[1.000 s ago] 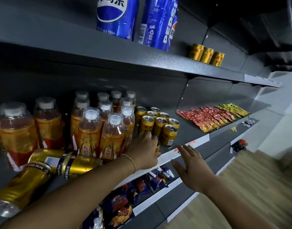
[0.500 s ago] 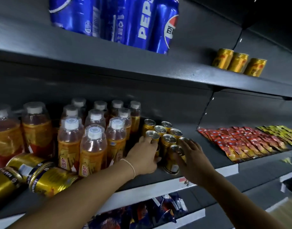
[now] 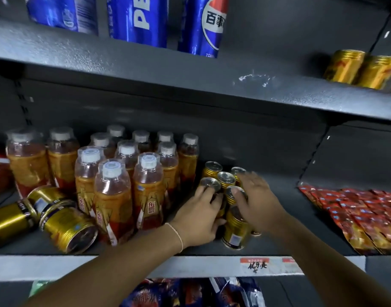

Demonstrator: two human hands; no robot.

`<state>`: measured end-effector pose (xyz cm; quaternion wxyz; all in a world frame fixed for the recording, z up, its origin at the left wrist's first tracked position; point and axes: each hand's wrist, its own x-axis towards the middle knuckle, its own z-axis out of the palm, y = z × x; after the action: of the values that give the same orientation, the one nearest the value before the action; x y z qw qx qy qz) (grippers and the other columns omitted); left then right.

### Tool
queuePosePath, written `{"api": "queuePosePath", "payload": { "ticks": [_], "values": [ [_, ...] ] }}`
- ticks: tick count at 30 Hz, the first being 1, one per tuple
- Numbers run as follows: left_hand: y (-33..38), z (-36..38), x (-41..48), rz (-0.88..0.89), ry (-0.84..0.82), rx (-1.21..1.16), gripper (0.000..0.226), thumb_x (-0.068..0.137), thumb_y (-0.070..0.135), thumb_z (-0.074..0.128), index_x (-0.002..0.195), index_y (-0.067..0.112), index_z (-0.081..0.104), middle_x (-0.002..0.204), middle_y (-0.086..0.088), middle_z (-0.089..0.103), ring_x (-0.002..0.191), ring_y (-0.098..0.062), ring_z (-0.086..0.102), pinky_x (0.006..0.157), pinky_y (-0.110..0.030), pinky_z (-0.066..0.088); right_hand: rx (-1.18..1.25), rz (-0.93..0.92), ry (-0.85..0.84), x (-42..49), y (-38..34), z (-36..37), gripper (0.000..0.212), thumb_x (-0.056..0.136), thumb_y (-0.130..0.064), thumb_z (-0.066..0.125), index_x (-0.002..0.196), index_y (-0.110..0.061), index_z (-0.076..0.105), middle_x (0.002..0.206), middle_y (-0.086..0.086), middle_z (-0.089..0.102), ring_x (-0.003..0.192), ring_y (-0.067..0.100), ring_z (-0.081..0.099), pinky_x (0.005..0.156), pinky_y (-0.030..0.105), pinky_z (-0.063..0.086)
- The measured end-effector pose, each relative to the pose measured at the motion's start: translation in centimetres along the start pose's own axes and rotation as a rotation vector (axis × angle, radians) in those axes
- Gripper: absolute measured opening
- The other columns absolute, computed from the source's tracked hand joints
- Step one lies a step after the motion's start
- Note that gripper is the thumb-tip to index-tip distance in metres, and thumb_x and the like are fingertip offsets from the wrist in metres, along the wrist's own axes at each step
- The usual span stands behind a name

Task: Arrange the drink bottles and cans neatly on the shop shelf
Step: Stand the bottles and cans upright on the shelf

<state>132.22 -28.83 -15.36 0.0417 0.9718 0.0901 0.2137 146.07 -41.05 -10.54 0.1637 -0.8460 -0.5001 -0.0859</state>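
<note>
both hands bracket the small gold cans (image 3: 221, 180), which stand in a tight cluster at the middle of the shelf (image 3: 285, 244), just right of the orange drink bottles (image 3: 114, 191). the left hand (image 3: 197, 218) curls its fingers round the cans on the cluster's left flank, thumb low at the front, so it has hold of them. the right hand (image 3: 259, 204) lies flatter, fingers spread against the right flank and thumb on a can's rim, pressing, not gripping. held this way, the two hands likely squeeze the cans into straight rows beside the bottles. the front can (image 3: 234, 231) leans slightly and looks out of line. at the lower left of the frame, larger gold cans (image 3: 66, 227) lie tipped on their sides, apparently not yet set upright. pepsi cans (image 3: 201, 25) stand on the shelf above.
</note>
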Motion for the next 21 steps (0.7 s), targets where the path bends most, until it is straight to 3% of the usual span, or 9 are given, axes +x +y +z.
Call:
{"api": "queuePosePath", "payload": {
  "ticks": [4, 7, 11, 15, 17, 21],
  "values": [
    [-0.1, 0.1, -0.2, 0.015, -0.006, 0.073, 0.065, 0.095, 0.044, 0.050, 0.147, 0.007, 0.035, 0.149, -0.011, 0.029, 0.139, -0.028, 0.012, 0.114, -0.041, 0.032, 0.022, -0.065, 0.001, 1.9, 0.0, 0.7, 0.055, 0.104, -0.037, 0.040, 0.152, -0.009, 0.036, 0.156, 0.012, 0.038, 0.149, 0.027, 0.025, 0.123, 0.034, 0.015],
    [-0.1, 0.1, -0.4, 0.042, -0.008, 0.137, 0.064, 0.097, 0.046, 0.046, 0.148, 0.009, 0.036, 0.150, -0.012, 0.035, 0.140, -0.031, 0.019, 0.115, -0.042, 0.031, 0.047, -0.097, -0.010, 3.5, -0.2, 1.1, 0.056, 0.105, -0.037, 0.040, 0.152, -0.009, 0.036, 0.156, 0.015, 0.037, 0.149, 0.030, 0.025, 0.124, 0.037, 0.015],
    [-0.5, -0.5, -0.5, 0.071, 0.022, 0.189, 0.063, 0.098, 0.053, 0.037, 0.146, 0.012, 0.042, 0.147, -0.008, 0.043, 0.141, -0.030, 0.025, 0.113, -0.043, 0.029, 0.091, -0.130, -0.001, 5.7, -1.0, 1.5, 0.054, 0.103, -0.038, 0.044, 0.150, -0.010, 0.040, 0.148, 0.013, 0.047, 0.140, 0.031, 0.036, 0.119, 0.039, 0.026],
    [-1.0, -1.1, -0.3, 0.003, -0.032, 0.080, 0.072, 0.100, 0.058, 0.027, 0.153, 0.010, 0.027, 0.159, -0.010, 0.028, 0.150, -0.023, 0.010, 0.119, -0.033, 0.006, 0.146, -0.127, -0.055, 8.1, -2.4, 1.9, 0.056, 0.101, -0.043, 0.046, 0.148, -0.013, 0.042, 0.143, 0.015, 0.052, 0.134, 0.034, 0.044, 0.112, 0.041, 0.036],
    [-1.4, -1.2, -0.2, -0.067, -0.051, 0.047, 0.076, 0.099, 0.061, 0.025, 0.154, 0.009, 0.022, 0.161, -0.011, 0.022, 0.151, -0.021, 0.006, 0.120, -0.030, 0.002, 0.184, -0.133, -0.090, 9.4, -3.2, 2.1, 0.058, 0.100, -0.045, 0.048, 0.148, -0.014, 0.041, 0.142, 0.014, 0.054, 0.132, 0.034, 0.048, 0.108, 0.042, 0.041],
    [-1.5, -0.8, -0.4, -0.141, -0.075, 0.031, 0.080, 0.098, 0.063, 0.021, 0.156, 0.008, 0.016, 0.163, -0.012, 0.013, 0.151, -0.020, 0.006, 0.118, -0.024, -0.002, 0.299, -0.108, -0.169, 11.8, -4.4, 2.9, 0.056, 0.096, -0.049, 0.056, 0.143, -0.021, 0.044, 0.129, 0.003, 0.060, 0.116, 0.024, 0.057, 0.088, 0.028, 0.043]
  ]
}}
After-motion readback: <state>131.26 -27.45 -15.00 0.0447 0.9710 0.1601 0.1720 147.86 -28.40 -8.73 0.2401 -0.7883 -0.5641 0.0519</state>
